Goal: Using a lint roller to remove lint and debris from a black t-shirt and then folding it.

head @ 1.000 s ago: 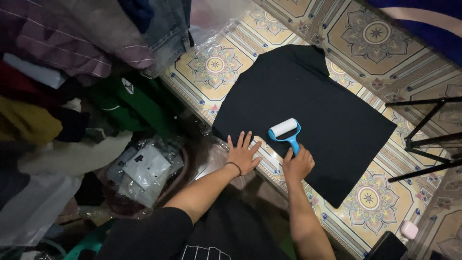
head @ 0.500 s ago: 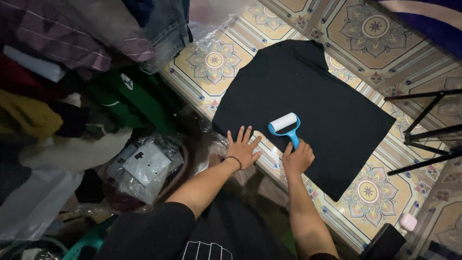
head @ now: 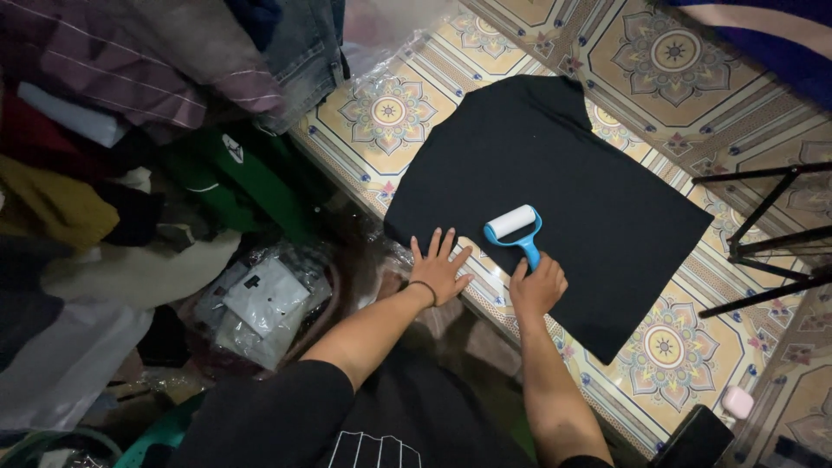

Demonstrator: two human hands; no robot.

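Lint roller on black shirt, mid-pass

Shirt (head: 555,199), black, lies flat on patterned floor tiles (head: 386,113). Right hand (head: 537,286) is clenched round the blue handle of the lint roller (head: 513,227); white roll end rests on the fabric, near the lower left part of the shirt. Left hand (head: 440,270) is flat, fingers spread, released, holding nothing; it presses down at the shirt's near edge, partly on cloth, partly on tile, just beside the roller.

Step in hand, as I read it: rolling lint off the shirt w/ one hand while the other pins the edge so cloth won't drag. Most of the shirt lies beyond the roller. A further pass would need steady light pressure and the pinning hand kept down, else fabric bunches.

Around: clothes pile (head: 130,130) at left, plastic-wrapped packs (head: 260,299) below it, black metal stand legs (head: 763,234) at right.
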